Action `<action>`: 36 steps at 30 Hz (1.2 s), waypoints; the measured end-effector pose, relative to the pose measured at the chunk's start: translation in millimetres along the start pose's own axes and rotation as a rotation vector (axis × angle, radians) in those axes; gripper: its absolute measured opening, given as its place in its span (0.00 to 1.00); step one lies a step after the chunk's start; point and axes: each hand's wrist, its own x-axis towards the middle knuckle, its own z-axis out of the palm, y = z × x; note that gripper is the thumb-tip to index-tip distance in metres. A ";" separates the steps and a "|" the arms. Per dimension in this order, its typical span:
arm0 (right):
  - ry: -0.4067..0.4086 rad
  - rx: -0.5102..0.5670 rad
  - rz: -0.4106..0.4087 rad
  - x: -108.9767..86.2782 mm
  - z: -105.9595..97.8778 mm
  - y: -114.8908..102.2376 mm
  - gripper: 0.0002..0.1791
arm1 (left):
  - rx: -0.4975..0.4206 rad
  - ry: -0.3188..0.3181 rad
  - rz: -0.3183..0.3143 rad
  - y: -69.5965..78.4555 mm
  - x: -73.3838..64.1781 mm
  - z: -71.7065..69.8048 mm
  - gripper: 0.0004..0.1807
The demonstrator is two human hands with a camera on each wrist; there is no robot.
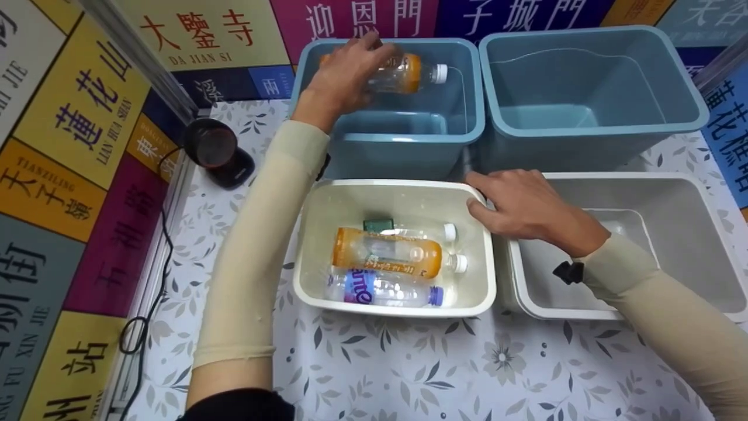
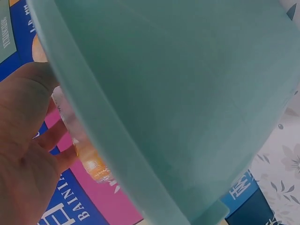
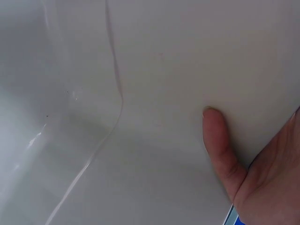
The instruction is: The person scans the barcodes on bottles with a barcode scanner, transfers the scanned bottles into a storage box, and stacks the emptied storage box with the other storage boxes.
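Note:
My left hand grips a clear plastic bottle with an orange label and white cap. The bottle lies sideways over the left blue bin, and in the left wrist view the bin's wall partly hides it. My right hand holds the back right corner of the cream bin's rim. In that bin lie an orange-labelled bottle, a purple-capped bottle and a clear bottle with a white cap. The thumb shows against a pale wall in the right wrist view.
Beside the left blue bin stands a second blue bin. A white bin is at the right, under my right forearm. A black device with a cable stands at the left of the flowered tablecloth. Printed panels line the back.

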 end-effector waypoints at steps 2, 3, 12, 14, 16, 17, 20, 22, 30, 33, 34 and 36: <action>-0.001 0.003 0.001 -0.4 0.3 0.1 0.09 | -0.001 -0.010 0.009 0.8 0.5 1.8 0.39; -0.002 0.004 0.001 -0.5 0.4 0.1 0.09 | 0.001 -0.015 0.014 0.9 0.6 2.8 0.38; -0.002 0.007 -0.005 -0.5 -0.8 -1.5 0.09 | 0.004 -0.014 0.036 -0.3 -0.8 3.7 0.32; -0.002 0.008 -0.004 -0.6 -1.2 -1.2 0.09 | 0.008 -0.016 0.035 0.6 -0.3 2.5 0.31; -0.004 0.008 -0.003 -0.4 -1.2 -0.9 0.09 | 0.013 -0.008 0.040 0.9 0.1 2.1 0.31; -0.005 0.009 -0.002 -0.3 -1.2 -0.8 0.10 | 0.013 -0.007 0.037 1.1 0.1 2.0 0.31; -0.011 0.011 0.001 -0.5 -0.9 -0.1 0.10 | 0.011 -0.012 0.025 2.4 -0.3 1.4 0.31; -0.015 0.014 0.006 -1.0 -0.9 0.3 0.10 | 0.010 -0.013 0.021 3.6 -0.5 0.2 0.31; 0.010 0.015 0.004 -0.8 -0.6 -0.2 0.09 | -0.020 0.003 0.028 7.3 -2.7 -5.5 0.30; 0.016 0.016 0.001 -0.6 -0.2 -0.4 0.09 | -0.024 0.005 0.032 7.0 -4.1 -6.5 0.29; 0.017 0.016 0.000 -0.7 -0.3 -0.3 0.09 | -0.026 0.004 0.032 7.1 -4.5 -6.5 0.30; 0.016 0.017 0.002 -1.1 -0.4 0.0 0.08 | -0.030 -0.001 0.031 7.4 -5.2 -6.7 0.30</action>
